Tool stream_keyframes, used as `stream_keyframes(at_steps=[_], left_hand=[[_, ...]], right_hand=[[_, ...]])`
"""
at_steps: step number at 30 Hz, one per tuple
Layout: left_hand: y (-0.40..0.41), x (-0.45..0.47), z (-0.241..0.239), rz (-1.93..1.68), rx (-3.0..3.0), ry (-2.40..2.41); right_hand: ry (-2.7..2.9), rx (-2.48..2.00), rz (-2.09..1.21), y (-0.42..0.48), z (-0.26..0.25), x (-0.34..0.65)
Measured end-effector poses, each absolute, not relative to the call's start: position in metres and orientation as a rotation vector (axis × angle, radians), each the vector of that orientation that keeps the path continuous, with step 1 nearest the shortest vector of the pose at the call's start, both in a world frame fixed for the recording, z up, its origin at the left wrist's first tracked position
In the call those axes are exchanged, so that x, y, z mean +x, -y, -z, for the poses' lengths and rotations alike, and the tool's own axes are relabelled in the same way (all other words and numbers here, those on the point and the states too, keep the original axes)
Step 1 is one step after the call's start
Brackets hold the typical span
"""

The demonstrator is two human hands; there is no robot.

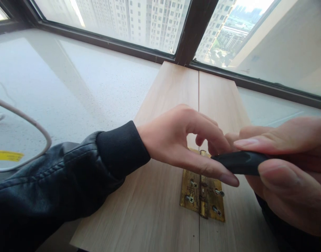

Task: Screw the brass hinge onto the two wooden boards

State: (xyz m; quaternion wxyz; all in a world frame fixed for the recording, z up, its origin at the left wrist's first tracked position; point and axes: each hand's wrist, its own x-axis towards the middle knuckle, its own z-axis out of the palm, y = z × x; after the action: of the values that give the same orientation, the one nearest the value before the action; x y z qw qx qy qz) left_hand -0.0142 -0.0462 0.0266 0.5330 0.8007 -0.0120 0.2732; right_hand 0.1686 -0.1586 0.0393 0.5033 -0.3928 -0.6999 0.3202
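My right hand [291, 168] pinches a short black tapered handle [240, 162] between thumb and fingers; the rest of it is hidden in the hand, so its kind does not show. My left hand [186, 140] reaches in from the left, its thumb and curled fingers around the narrow end of that handle. Beneath both hands lies a brass hinge [202, 199], opened flat across the seam of two pale wood boards. Several cross-head screws [191, 199] sit in its holes, some standing proud and tilted. My left hand covers the hinge's upper part.
The left board [149, 206] and right board [244, 220] lie side by side on a white speckled sill [102, 80]. Their far ends meet a dark window frame [186, 38]. A white cable [31, 122] with a yellow label [8, 155] curves at the left.
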Motion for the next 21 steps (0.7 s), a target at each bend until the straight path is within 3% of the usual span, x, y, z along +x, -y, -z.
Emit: stream_keyframes(at_steps=[10,16,21], left_hand=[[0.062,-0.009,-0.021,-0.876,1.88,-0.195],[0.056,-0.001,-0.017,-0.784,1.776,0.048],[0.061,-0.012,-0.029,-0.748,1.86,-0.174]], right_hand=[[1.6,-0.868,-0.792,0.148,-0.029,0.16],[1.696,-0.91,-0.82,0.146,-0.035,0.165],[1.681,-0.961,-0.829,0.154,-0.038,0.166]])
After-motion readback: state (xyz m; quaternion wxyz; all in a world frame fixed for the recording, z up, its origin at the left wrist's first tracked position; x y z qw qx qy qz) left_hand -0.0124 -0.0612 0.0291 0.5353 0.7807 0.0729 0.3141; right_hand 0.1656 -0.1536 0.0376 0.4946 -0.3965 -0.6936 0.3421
